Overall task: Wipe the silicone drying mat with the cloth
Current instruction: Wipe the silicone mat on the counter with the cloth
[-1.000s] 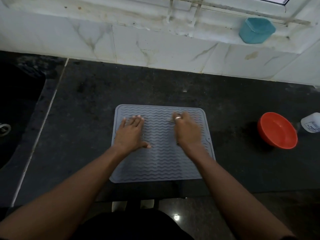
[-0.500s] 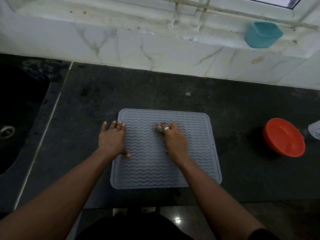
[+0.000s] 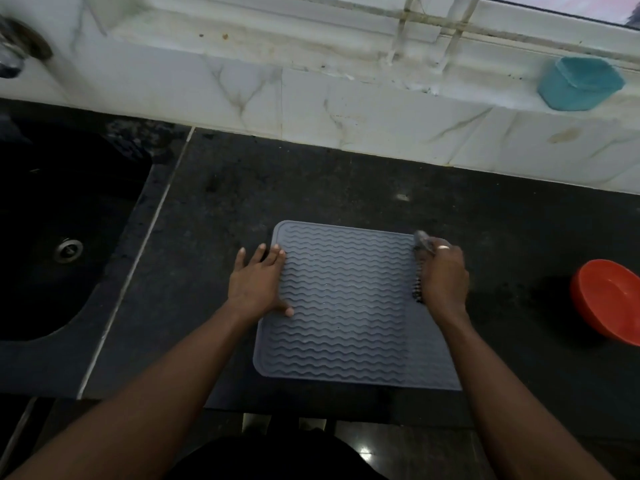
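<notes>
From mid-mat half a second ago, the right hand (image 3: 444, 278) with the cloth (image 3: 418, 268) now sits at the silicone drying mat's (image 3: 346, 306) 3 o'clock edge, while the left hand (image 3: 258, 285) has slid to its 9 o'clock edge.

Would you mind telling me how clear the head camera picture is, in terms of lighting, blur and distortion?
Head view: dim overall, the black counter and sink swallowing detail; brighter on the marble ledge. Wide-angle bowing curves that ledge. Motion blur smears the cloth under the right hand and the tap at the top left. The mat ridges beside the left hand stay crisp.
</notes>
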